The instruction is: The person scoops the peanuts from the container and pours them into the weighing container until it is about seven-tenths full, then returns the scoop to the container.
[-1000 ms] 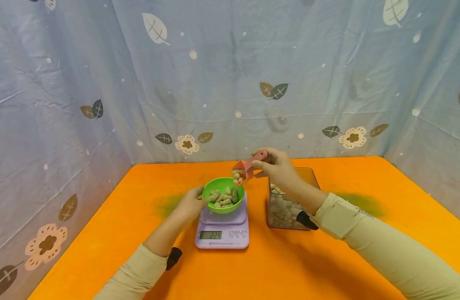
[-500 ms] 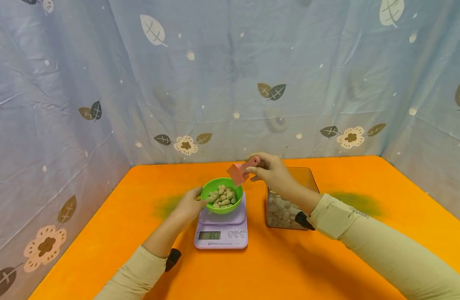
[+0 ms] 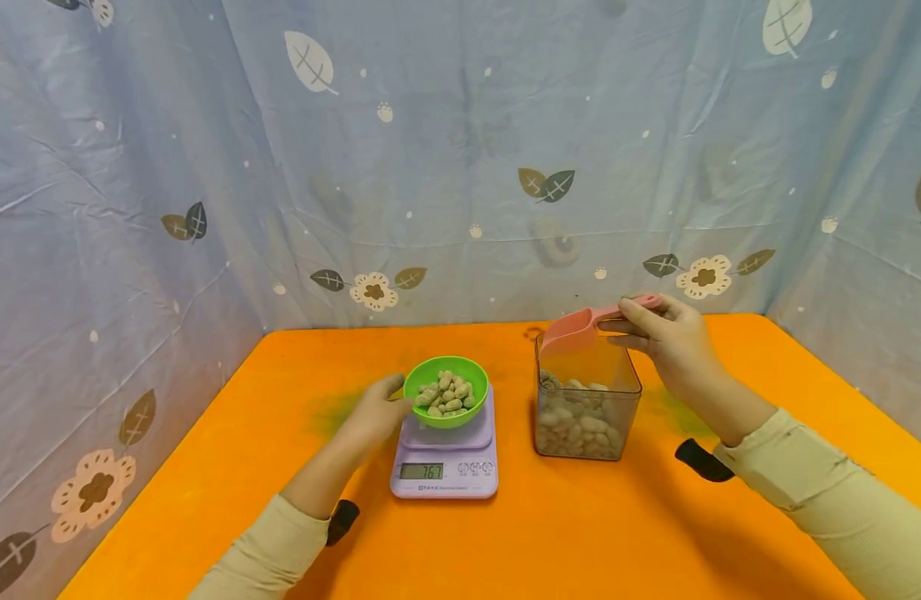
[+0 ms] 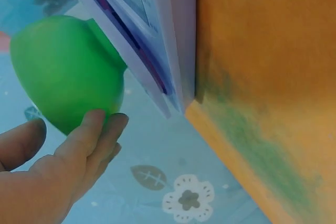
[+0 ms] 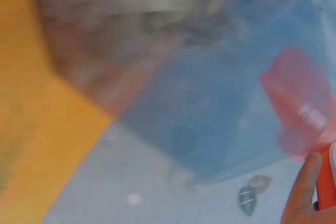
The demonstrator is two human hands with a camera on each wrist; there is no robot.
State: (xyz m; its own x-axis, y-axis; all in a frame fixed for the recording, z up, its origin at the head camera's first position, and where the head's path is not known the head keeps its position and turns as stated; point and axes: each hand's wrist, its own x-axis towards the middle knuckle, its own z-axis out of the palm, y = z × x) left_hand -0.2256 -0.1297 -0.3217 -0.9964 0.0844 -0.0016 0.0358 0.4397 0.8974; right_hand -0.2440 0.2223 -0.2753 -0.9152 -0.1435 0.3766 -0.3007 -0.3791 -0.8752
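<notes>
A light green bowl with peanuts in it stands on a lilac digital scale, whose display looks like 767. My left hand is at the bowl's left side. In the left wrist view its straight fingers touch the bowl's wall, the thumb standing apart. My right hand pinches the handle of a pink scoop, held over the back of a clear square container part-filled with peanuts. The right wrist view is blurred but shows the scoop at the container's edge.
An orange tabletop lies under everything, with greenish stains on both sides. Blue-grey patterned curtains close off the back and sides. The container stands to the right of the scale, with a strip of tabletop between them.
My right hand tipped the peanuts from the scoop into the bowl, then moved right with the scoop to the container. The display reading changed from about 224. My left hand stayed at the bowl.
</notes>
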